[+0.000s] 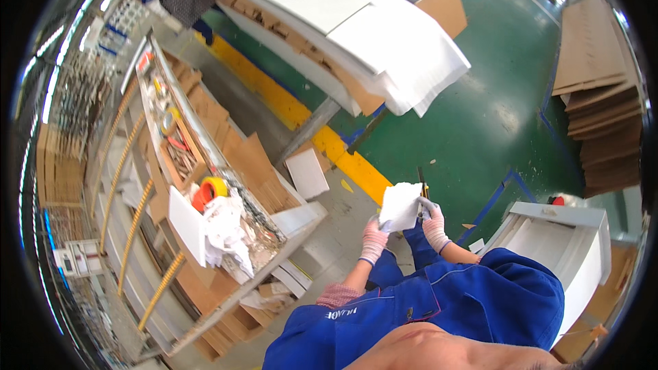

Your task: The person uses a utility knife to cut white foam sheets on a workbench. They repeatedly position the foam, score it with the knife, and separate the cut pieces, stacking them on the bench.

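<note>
My left hand (375, 240), in a striped knit glove, grips the lower left corner of a white sheet piece (402, 206) with a ragged top edge. It looks like foam or padding. On the other side of the piece is my gloved right hand (435, 223), its fingers closed around a slim black-and-yellow tool (424, 191) that points away from me. The tool looks like a utility knife, though its details are blurred. The right fingers lie against the sheet's right edge or just beside it; I cannot tell which.
A long workbench (308, 216) on my left carries tape rolls (213, 188), crumpled white material (226, 226) and a wooden tray (182, 156). White panels (354, 25) lie on a stand ahead. Stacked cardboard (591, 56) and a white drawer-like unit (576, 262) are to the right. A person (185, 2) is at far left.
</note>
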Tool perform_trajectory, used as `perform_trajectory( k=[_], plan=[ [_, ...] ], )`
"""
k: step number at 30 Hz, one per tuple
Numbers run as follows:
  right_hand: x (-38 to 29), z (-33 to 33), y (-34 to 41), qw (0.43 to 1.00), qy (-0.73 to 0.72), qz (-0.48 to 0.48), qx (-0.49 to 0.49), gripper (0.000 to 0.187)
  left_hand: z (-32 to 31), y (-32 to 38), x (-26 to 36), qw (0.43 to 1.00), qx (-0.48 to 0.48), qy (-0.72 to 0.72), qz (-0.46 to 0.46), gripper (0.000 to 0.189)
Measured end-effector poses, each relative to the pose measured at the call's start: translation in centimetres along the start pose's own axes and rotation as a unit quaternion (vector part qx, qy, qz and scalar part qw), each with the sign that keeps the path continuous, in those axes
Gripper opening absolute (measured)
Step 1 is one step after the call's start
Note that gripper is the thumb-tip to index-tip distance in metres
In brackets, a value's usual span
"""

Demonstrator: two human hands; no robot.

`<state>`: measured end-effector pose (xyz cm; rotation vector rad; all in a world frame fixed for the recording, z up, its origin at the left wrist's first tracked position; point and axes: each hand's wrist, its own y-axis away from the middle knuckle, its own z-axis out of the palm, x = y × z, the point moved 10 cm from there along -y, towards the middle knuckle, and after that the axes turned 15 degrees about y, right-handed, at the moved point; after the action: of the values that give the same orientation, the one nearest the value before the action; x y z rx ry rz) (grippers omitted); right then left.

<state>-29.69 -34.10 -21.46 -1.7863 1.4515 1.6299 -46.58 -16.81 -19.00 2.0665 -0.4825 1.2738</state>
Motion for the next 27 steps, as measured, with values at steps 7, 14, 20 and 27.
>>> perform_trajectory(
  k=[7,14,20,27],
  plan=[
    [-15.8,-9.8,-0.3,0.971,0.141,-0.152,0.116,0.066,8.4,-1.4,19.9,0.951,-0.195,0.210,0.113,0.027],
    [-20.0,-15.3,-4.5,0.976,-0.154,-0.138,-0.068,0.078,15.8,-2.8,28.7,0.919,-0.267,0.266,0.115,0.046],
    [-21.1,-19.0,-5.6,0.961,-0.225,-0.151,-0.055,0.072,19.2,-3.0,28.9,0.839,-0.316,0.425,-0.126,0.044],
    [-21.8,-18.5,-6.9,0.958,-0.264,-0.068,-0.088,0.048,19.7,-6.2,30.5,0.880,-0.355,0.309,-0.069,0.047]
  ],
)
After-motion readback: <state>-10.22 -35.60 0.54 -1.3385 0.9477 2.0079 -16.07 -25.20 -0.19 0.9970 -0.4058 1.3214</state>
